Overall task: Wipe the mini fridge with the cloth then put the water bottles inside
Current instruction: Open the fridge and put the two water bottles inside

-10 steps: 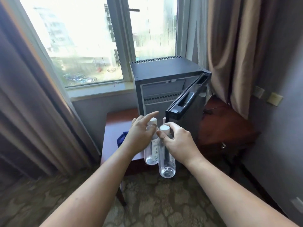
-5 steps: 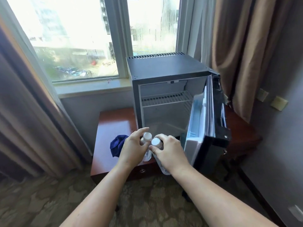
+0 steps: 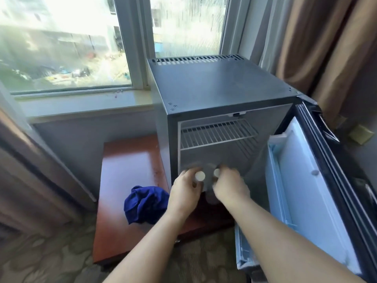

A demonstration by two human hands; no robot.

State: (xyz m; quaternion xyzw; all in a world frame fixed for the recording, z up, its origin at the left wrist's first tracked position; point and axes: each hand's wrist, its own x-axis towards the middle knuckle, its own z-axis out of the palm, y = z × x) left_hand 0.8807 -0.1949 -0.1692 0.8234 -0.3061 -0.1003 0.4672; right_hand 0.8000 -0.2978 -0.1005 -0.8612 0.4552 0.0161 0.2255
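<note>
While each hand grips 1 of the 2 water bottles, left hand [image 3: 184, 193] and right hand [image 3: 229, 187] at centre frame, fingers wrapped round them, they should go upright onto the mini fridge [image 3: 220, 88] floor. Blue cloth [image 3: 145, 204] lies on the wooden bench [image 3: 126, 166], lower left; window behind.

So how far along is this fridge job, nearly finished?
Nearly. The blue cloth lies crumpled on the wooden table, so wiping looks finished. The mini fridge door is wide open. The left hand and right hand each hold a water bottle at the fridge's opening. Left: set both inside, let go.
</note>
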